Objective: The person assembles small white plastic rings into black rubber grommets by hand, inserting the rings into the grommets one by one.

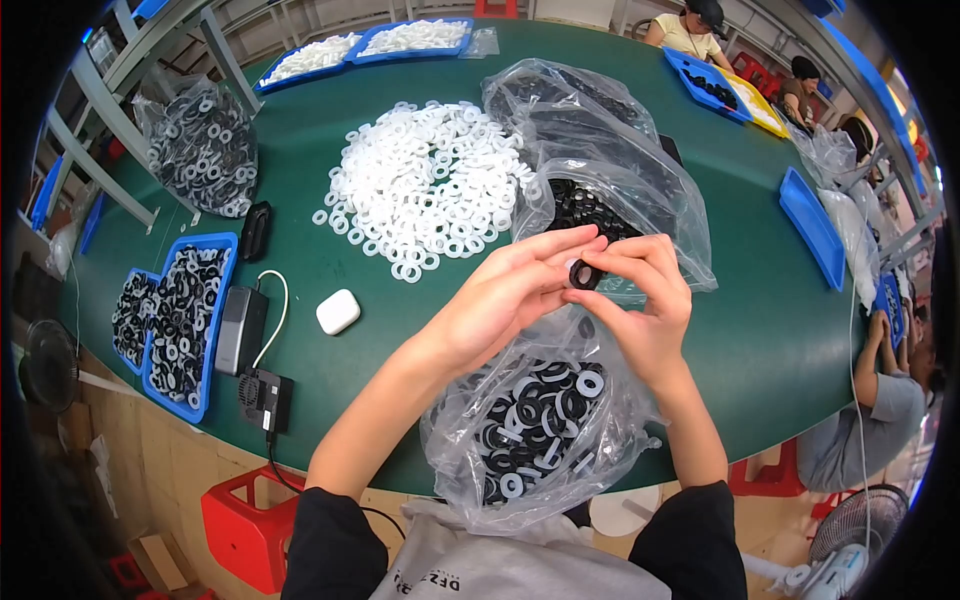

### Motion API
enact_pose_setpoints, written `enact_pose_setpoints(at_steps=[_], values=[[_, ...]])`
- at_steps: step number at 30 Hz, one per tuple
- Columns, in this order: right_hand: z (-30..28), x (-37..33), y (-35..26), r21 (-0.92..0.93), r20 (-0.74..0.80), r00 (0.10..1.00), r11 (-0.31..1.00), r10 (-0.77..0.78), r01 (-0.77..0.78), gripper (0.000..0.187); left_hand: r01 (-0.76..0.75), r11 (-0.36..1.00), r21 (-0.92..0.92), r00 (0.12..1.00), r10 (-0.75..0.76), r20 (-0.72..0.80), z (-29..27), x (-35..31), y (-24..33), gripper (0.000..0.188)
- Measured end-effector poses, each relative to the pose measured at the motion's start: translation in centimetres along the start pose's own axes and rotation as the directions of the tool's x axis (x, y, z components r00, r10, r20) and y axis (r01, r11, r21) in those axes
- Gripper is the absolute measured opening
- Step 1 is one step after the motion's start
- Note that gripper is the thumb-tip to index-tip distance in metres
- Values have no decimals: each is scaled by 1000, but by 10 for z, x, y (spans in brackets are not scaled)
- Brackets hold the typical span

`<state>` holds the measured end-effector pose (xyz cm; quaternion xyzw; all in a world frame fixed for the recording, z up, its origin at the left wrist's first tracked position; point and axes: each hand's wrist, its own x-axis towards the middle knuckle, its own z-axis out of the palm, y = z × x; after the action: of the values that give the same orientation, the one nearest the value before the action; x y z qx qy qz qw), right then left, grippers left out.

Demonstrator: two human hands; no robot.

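Note:
Over the green table, my left hand and my right hand meet, fingertips closed on a small black ring. A bit of white shows beside the ring, too small to tell what it is. Right behind my hands, a clear plastic bag lies on its side with black rings in its mouth. Below my hands, an open clear bag holds mixed black and white rings. Loose white washers lie heaped beyond my left hand.
At left are blue trays of mixed rings, a full bag, a black adapter and a white case. Blue trays of white parts stand at the back. An empty blue tray lies right; other people sit beyond.

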<state>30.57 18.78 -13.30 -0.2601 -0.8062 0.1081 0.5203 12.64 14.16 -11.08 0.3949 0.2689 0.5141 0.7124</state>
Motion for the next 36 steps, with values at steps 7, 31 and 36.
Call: enact_pose_setpoints(at_steps=[7, 31, 36], values=[[-1, 2, 3, 88, 60, 998, 996, -29, 24, 38, -5, 1000, -30, 1000, 5, 4, -2, -3, 2, 52], [-5, 4, 14, 232, 174, 983, 972, -57, 15, 35, 35, 993, -114, 998, -41, -47, 6, -13, 0, 60], [-9, 4, 16, 322, 250, 968, 944, -16, -67, 33, 73, 988, -136, 997, -78, -28, 5, -13, -2, 62]])
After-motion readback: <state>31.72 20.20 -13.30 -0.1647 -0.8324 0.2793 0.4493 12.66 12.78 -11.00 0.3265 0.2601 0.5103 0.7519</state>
